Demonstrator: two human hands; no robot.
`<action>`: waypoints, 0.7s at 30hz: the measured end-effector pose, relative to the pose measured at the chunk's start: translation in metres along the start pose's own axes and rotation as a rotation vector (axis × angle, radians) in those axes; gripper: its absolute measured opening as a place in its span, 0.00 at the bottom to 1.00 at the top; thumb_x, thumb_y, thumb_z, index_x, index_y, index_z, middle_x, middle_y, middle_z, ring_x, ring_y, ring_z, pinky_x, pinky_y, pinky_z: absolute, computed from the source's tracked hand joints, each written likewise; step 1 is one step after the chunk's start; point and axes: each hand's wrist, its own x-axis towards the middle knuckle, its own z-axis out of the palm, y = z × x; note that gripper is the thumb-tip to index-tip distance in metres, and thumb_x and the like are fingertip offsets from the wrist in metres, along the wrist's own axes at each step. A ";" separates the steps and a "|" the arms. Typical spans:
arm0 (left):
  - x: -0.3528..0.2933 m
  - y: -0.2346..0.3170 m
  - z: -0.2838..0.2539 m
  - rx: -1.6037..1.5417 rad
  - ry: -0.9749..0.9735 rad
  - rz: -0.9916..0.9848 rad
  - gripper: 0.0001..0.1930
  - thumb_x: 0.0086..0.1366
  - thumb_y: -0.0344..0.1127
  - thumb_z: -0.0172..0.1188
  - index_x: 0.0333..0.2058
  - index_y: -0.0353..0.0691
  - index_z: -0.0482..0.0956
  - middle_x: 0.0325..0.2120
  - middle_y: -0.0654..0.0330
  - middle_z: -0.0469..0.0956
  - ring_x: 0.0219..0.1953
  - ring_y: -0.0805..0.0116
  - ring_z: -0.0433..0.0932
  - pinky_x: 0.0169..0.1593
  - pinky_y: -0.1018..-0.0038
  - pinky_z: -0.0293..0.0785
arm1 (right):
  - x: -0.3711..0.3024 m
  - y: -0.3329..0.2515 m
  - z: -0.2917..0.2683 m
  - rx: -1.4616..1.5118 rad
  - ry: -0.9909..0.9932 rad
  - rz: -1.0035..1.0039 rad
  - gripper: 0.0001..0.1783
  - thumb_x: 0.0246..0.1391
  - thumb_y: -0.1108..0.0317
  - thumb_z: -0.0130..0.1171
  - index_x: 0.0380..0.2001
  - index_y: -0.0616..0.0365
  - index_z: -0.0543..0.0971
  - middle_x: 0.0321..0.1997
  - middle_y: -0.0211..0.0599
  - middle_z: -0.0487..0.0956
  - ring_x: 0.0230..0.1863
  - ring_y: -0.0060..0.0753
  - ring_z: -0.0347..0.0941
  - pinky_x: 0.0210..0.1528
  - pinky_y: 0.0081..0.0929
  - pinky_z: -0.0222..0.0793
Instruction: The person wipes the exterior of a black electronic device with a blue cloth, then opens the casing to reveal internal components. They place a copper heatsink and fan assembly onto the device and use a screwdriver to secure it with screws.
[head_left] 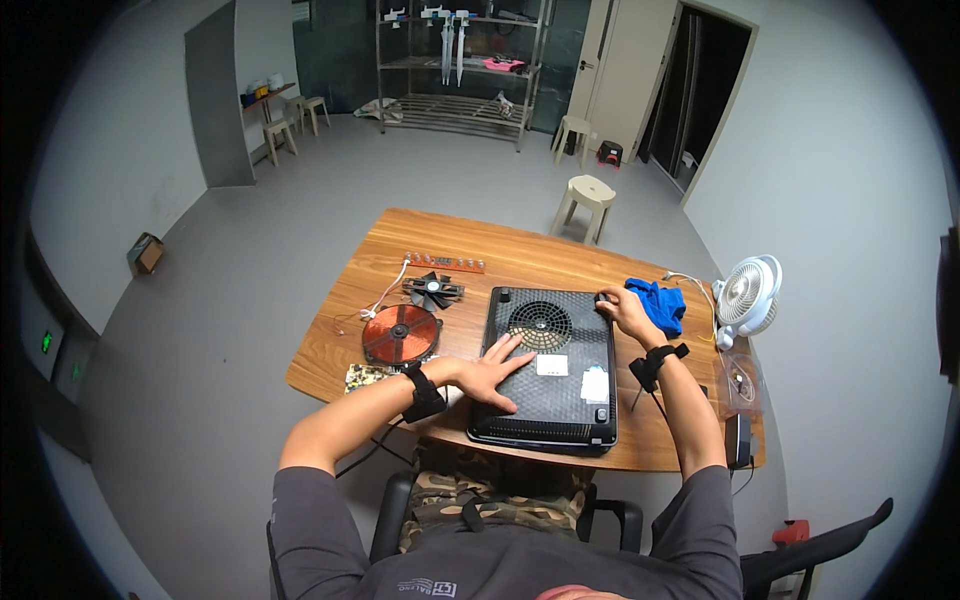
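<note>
An induction cooker's black casing (567,323) lies on the wooden table with its underside up. It has a round fan grille, white labels and small feet at the corners. My left hand (490,376) rests flat on the casing's left part, fingers spread. At the far right corner, my right hand (629,311) pinches a small black foot between thumb and fingers. To the left lie a round copper coil (400,335), a black cooling fan (434,290), a narrow orange button board (444,263) and a circuit board (366,376), partly hidden by my left forearm.
A crumpled blue cloth (656,306) is right of the casing. A white fan (745,297) stands at the table's right edge, near a clear plastic box (741,384) and a black device (738,441). A beige stool (585,205) stands beyond the table.
</note>
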 end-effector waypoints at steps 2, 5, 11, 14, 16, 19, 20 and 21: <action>0.001 0.006 -0.005 -0.030 -0.028 0.010 0.63 0.57 0.67 0.68 0.76 0.51 0.34 0.74 0.38 0.21 0.75 0.37 0.17 0.74 0.42 0.36 | -0.005 0.006 -0.004 0.037 0.025 0.045 0.16 0.55 0.69 0.69 0.46 0.63 0.82 0.41 0.49 0.84 0.41 0.43 0.82 0.45 0.35 0.76; -0.008 0.001 -0.002 -0.020 -0.014 -0.006 0.61 0.60 0.64 0.67 0.76 0.49 0.34 0.74 0.37 0.21 0.75 0.36 0.18 0.75 0.44 0.33 | 0.000 -0.030 -0.006 0.151 -0.049 0.233 0.19 0.54 0.70 0.72 0.48 0.65 0.81 0.38 0.41 0.83 0.38 0.29 0.80 0.38 0.28 0.76; -0.002 0.026 -0.022 0.065 0.041 -0.145 0.54 0.64 0.62 0.64 0.75 0.46 0.40 0.74 0.35 0.36 0.76 0.35 0.38 0.72 0.39 0.47 | -0.005 -0.020 -0.030 0.790 0.111 0.430 0.20 0.62 0.68 0.66 0.50 0.74 0.75 0.38 0.37 0.79 0.31 0.22 0.75 0.32 0.16 0.74; 0.015 0.032 -0.042 -0.077 0.256 -0.199 0.49 0.67 0.58 0.61 0.73 0.34 0.46 0.68 0.32 0.55 0.70 0.38 0.60 0.68 0.50 0.63 | -0.002 -0.016 -0.042 0.869 -0.047 0.318 0.15 0.65 0.74 0.59 0.50 0.74 0.75 0.41 0.36 0.79 0.31 0.17 0.73 0.30 0.14 0.69; 0.031 0.047 -0.062 -0.024 0.239 -0.262 0.47 0.69 0.61 0.56 0.71 0.30 0.51 0.63 0.30 0.64 0.67 0.37 0.65 0.68 0.54 0.65 | -0.004 -0.024 -0.050 0.892 -0.127 0.297 0.20 0.65 0.72 0.61 0.56 0.69 0.74 0.43 0.35 0.80 0.38 0.20 0.77 0.38 0.17 0.73; 0.036 0.080 -0.095 0.032 0.204 -0.335 0.47 0.69 0.63 0.53 0.71 0.29 0.53 0.61 0.31 0.69 0.65 0.38 0.69 0.66 0.54 0.67 | -0.006 -0.072 -0.049 0.733 -0.012 0.356 0.25 0.63 0.68 0.64 0.59 0.66 0.72 0.46 0.35 0.80 0.42 0.22 0.78 0.43 0.21 0.75; 0.044 0.082 -0.100 0.041 0.244 -0.334 0.47 0.69 0.63 0.53 0.71 0.29 0.53 0.60 0.31 0.70 0.64 0.38 0.70 0.66 0.54 0.67 | -0.005 -0.086 -0.051 0.716 -0.016 0.341 0.28 0.60 0.66 0.67 0.60 0.63 0.71 0.46 0.35 0.80 0.41 0.22 0.78 0.42 0.24 0.76; 0.053 0.086 -0.107 0.053 0.284 -0.330 0.47 0.69 0.63 0.54 0.71 0.29 0.54 0.59 0.31 0.71 0.63 0.38 0.71 0.66 0.54 0.68 | -0.002 -0.093 -0.051 0.723 -0.010 0.324 0.28 0.60 0.66 0.67 0.60 0.63 0.71 0.46 0.35 0.80 0.41 0.22 0.78 0.42 0.24 0.76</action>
